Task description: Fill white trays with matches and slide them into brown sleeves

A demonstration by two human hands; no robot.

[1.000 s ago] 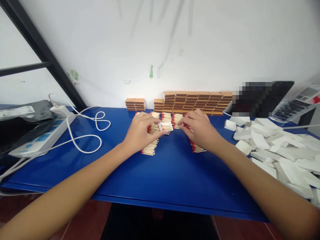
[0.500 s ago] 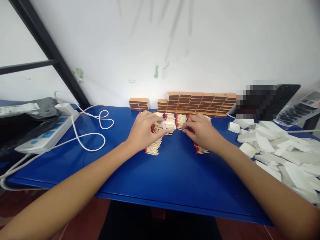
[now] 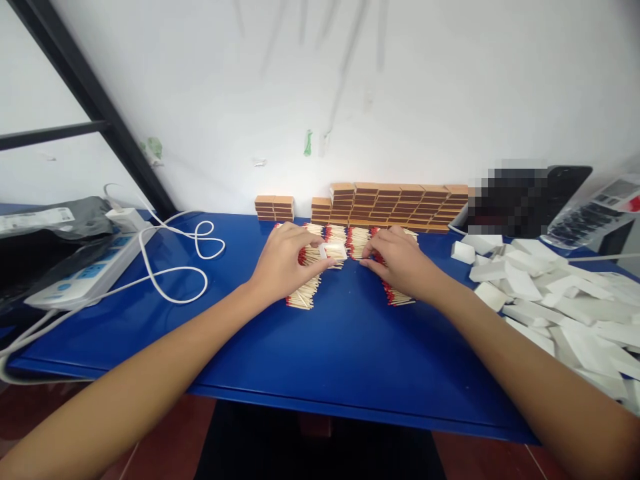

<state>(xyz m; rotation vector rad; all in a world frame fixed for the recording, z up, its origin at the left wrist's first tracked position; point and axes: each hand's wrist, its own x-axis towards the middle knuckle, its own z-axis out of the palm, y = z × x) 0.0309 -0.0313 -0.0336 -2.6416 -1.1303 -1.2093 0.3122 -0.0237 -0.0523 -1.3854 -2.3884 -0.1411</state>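
Observation:
My left hand (image 3: 283,261) is closed on a small white matchbox tray (image 3: 333,251), pinched between thumb and fingers just above the table. Red-tipped matches (image 3: 303,293) lie in a bundle under and in front of that hand. More rows of matches (image 3: 358,241) are spread behind the tray, between the two hands. My right hand (image 3: 400,261) rests over the matches on the right side, thumb and forefinger tips drawn close together. Whatever may be between those tips is too small to make out. Some matches (image 3: 399,295) show below its palm.
Brown matchboxes (image 3: 390,205) stand stacked against the wall, with a smaller stack (image 3: 274,208) to their left. White trays (image 3: 545,287) are heaped at the right. A power strip (image 3: 95,267) with white cables (image 3: 175,272) lies at the left. A phone (image 3: 567,200) leans at the back right.
The camera view has shifted slightly, so everything sits a little further left in the picture. Both hands and the white tray keep nearly the same places over the matches.

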